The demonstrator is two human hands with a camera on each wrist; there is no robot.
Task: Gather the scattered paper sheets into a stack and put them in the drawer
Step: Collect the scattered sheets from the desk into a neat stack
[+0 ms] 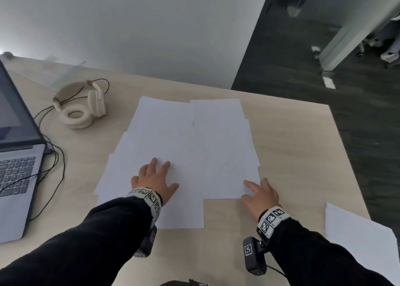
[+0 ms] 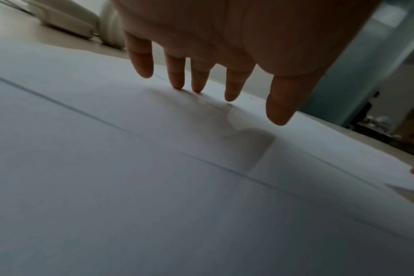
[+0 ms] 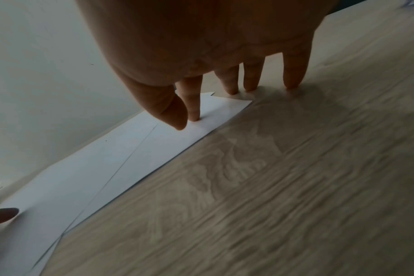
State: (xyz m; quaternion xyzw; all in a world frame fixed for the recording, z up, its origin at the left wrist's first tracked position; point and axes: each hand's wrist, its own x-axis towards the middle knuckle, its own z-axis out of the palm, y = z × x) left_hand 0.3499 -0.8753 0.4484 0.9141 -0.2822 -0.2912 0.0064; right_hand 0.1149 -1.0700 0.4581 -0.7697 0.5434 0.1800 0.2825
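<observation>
Head view alone shows headphones (image 1: 80, 106); both grips, left hand (image 1: 154, 178), right hand (image 1: 260, 195), press paper sheets (image 1: 186, 147) flat

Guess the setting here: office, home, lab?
Most likely an office. A light wood desk holds an open laptop, cream headphones and loose paper sheets; beyond it, dark carpet-like flooring and what may be a glass partition.

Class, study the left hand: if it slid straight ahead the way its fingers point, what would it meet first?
Only more paper sheets: the left hand points up the spread toward the wall; past the far edge, bare desk, as far as shown.
</observation>
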